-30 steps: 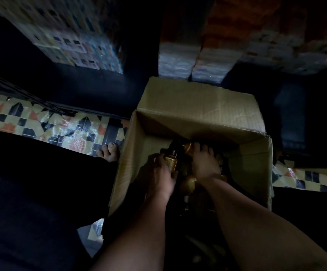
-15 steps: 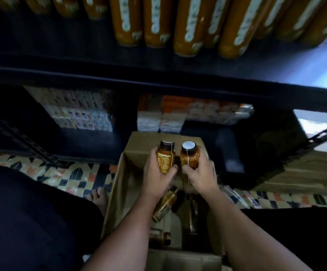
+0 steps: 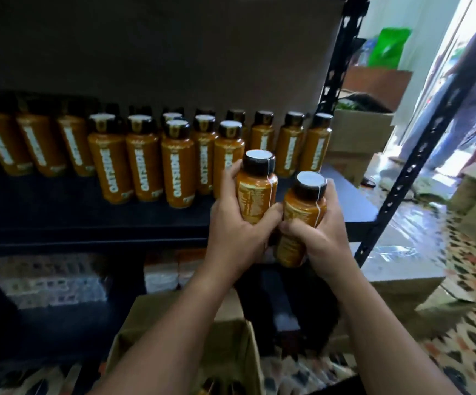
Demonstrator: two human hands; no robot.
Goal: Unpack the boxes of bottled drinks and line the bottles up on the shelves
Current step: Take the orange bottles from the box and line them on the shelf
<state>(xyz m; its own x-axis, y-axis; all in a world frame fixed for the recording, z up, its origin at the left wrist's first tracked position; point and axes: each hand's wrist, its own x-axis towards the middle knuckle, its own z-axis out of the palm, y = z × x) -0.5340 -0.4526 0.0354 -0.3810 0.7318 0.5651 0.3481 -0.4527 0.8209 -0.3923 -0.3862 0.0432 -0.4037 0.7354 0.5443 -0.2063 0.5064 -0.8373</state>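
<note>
At the bottom of the view, nearest us, sits the open cardboard box, its flaps spread below our forearms; what lies inside it is too dark and cropped to tell. Above the box, we hold two orange drink bottles upright, caps up, side by side and touching where our thumbs meet. Our left hand wraps around the left bottle, fingers curled behind it and thumb across the front. Our right hand clamps the right bottle, which sits slightly lower than its neighbour. Both bottles hang just in front of the dark middle shelf, above its front edge, with their long axes vertical, already matching how the shelved bottles stand.

Beyond our hands, on that shelf, a row of matching bottles stands upright, black caps with white tops, labels reading sideways. They run from the shelf's left end to near its right post, two deep in places. The bare shelf surface lies behind and right of our hands, so we judge the right hand is nearer to that gap and the coming move is forward and down.

Under the shelf, a lower level holds blurred stacked packs. Right of the shelf, further off, more cardboard boxes rest on a patterned tile floor near a bright doorway.
</note>
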